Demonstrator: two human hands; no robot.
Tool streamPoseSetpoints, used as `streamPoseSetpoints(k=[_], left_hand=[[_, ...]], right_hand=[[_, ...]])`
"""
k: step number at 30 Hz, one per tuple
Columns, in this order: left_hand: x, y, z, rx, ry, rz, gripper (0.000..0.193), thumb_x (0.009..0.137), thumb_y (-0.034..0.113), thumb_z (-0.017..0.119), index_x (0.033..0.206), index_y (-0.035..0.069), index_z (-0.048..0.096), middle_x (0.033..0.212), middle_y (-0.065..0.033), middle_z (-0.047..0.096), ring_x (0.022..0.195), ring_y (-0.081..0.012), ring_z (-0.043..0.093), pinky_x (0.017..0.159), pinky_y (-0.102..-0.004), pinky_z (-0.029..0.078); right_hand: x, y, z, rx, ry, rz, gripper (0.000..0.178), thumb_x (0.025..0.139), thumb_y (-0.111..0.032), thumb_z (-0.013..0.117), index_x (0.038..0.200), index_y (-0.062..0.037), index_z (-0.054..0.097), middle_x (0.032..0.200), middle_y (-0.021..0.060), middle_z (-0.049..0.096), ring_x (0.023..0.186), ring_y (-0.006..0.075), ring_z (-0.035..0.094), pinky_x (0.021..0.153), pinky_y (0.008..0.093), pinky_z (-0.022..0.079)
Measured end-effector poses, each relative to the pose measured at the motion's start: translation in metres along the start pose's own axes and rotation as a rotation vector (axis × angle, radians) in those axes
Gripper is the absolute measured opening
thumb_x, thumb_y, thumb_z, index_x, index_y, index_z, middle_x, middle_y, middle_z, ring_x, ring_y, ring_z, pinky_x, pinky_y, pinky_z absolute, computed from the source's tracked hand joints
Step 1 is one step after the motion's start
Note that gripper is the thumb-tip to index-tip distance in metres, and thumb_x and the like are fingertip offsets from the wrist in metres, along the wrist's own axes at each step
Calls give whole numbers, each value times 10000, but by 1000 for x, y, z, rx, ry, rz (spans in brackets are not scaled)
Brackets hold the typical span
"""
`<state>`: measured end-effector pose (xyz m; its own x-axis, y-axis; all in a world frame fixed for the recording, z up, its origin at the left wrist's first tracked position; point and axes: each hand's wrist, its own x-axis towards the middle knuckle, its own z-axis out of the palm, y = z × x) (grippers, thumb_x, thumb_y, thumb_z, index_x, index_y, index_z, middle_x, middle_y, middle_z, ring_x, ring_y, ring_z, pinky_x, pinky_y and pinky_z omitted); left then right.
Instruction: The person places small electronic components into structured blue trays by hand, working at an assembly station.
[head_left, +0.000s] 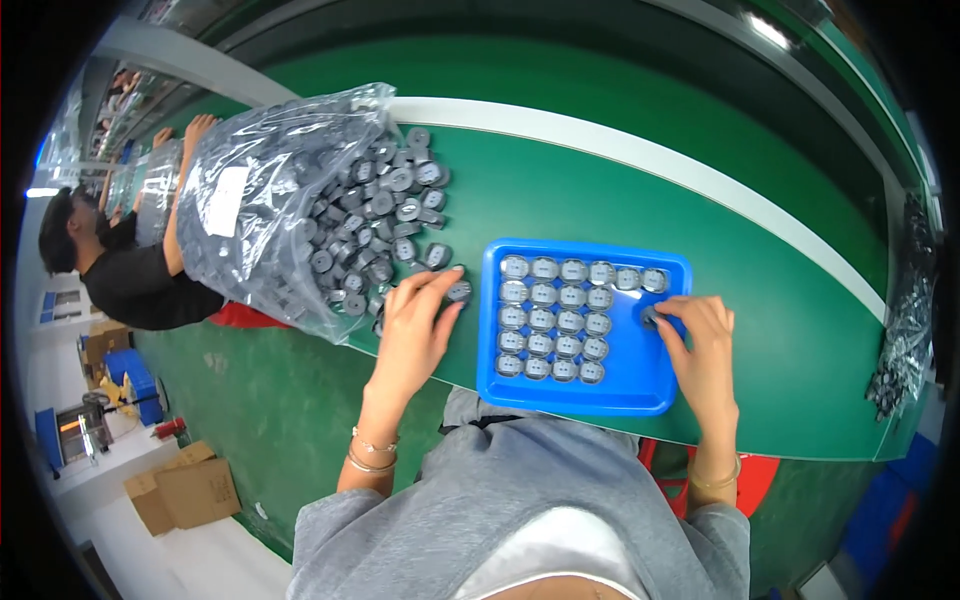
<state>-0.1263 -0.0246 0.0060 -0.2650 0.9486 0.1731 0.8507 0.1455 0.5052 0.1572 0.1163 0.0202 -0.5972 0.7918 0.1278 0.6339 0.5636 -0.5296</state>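
A blue tray [630, 388] lies on the green table in front of me, with small round grey plastic parts [540, 318] standing in rows over its left and far side. My right hand [705, 335] reaches over the tray's right side, thumb and fingers pinched on one grey plastic part [650, 317]. To the left of the tray, my left hand [415, 325] has its thumb and fingers round another grey part [458, 291] at the edge of a loose pile [380, 205]. The pile spills from a large clear plastic bag [270, 200].
A raised white strip [640, 165] runs along the table's far side. Another clear bag with dark parts [900, 330] lies at the right end. At the left, a person in a black top [135, 275] sits at the same table. Cardboard boxes [185, 490] stand on the left.
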Motion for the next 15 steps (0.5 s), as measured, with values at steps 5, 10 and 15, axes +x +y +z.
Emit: streamPoseSetpoints(k=[5, 10, 15], left_hand=[[13, 26, -2, -197, 165, -42, 412, 750, -58, 671, 1138, 33, 566, 1090, -130, 609, 983, -291, 582, 758, -350, 486], [25, 89, 30, -458, -2, 320, 398, 746, -50, 679, 1122, 5, 559, 1088, -136, 619, 972, -278, 607, 830, -354, 491], [29, 105, 61, -360, -47, 457, 351, 735, -27, 683, 1072, -2, 588, 1046, -128, 621, 951, -291, 598, 809, -372, 489]], right_hand=[[2, 1, 5, -48, 39, -2, 200, 734, -54, 701, 929, -80, 666, 912, 46, 583, 879, 226, 526, 772, 340, 375], [3, -2, 8, -37, 74, -5, 223, 723, -99, 722, 938, -84, 664, 910, 46, 557, 889, 221, 513, 768, 343, 368], [-10, -3, 2, -133, 39, -19, 266, 709, -114, 733, 962, -100, 651, 949, 41, 520, 885, 221, 482, 754, 355, 352]])
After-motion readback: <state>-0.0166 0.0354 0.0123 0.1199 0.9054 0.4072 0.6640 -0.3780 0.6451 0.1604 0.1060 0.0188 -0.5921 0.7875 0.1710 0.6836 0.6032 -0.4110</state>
